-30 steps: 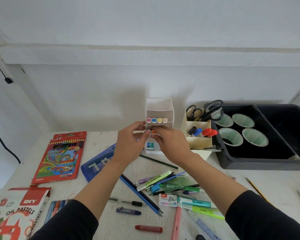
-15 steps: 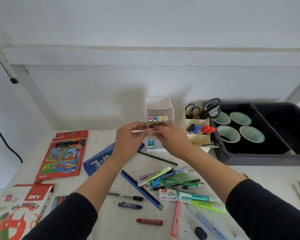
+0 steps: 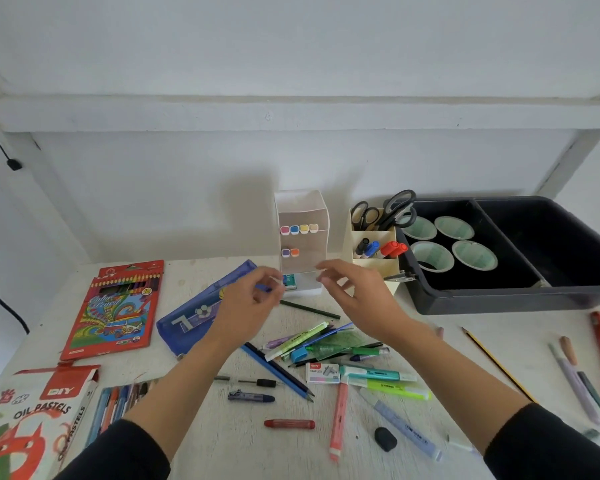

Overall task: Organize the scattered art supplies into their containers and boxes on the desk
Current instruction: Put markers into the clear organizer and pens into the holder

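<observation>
A person's two hands hover above a cluttered white desk (image 3: 194,271), both just in front of a white tiered holder (image 3: 302,209) that stands at the back edge against the wall. Four marker caps (image 3: 299,229) line the holder's upper shelf and two (image 3: 290,252) sit at the left of the shelf below, leaving the rest of that shelf free. A cream organizer (image 3: 374,268) with scissors (image 3: 385,213) stands just right of the holder, and a black tray (image 3: 499,296) closes off the right side. A blue pencil case (image 3: 194,317) lies to the left, under the left wrist, with a coloured-pencil box (image 3: 115,313) near the desk's left edge. Pens and highlighters (image 3: 326,348) lie heaped between the forearms; the barest patch of desk is nearer the camera, around a red crayon (image 3: 289,424). The left hand (image 3: 246,299) is raised with fingers loosely curled, thumb close to forefinger, slightly blurred, nothing seen in it. The right hand (image 3: 357,296) faces it, fingers relaxed and apart, holding nothing, clear of the holder.
</observation>
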